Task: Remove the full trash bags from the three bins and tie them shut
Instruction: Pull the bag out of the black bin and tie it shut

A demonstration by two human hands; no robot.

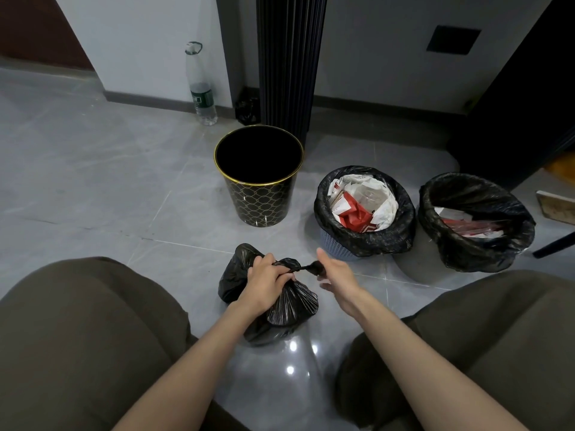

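Observation:
A black trash bag lies on the grey floor between my knees, its neck twisted into a knot. My left hand grips the gathered neck just left of the knot. My right hand pinches the short tail end of the bag to the right of the knot. Behind stands a black bin with a gold rim, with no bag in it. To its right, a blue basket bin holds a black liner full of white and red paper. A grey bin at far right holds another black liner with trash.
A tall clear plastic bottle stands by the wall at the back left. A dark ribbed column rises behind the gold-rimmed bin, with a small black bag at its foot. Dark furniture and a chair leg sit at the right.

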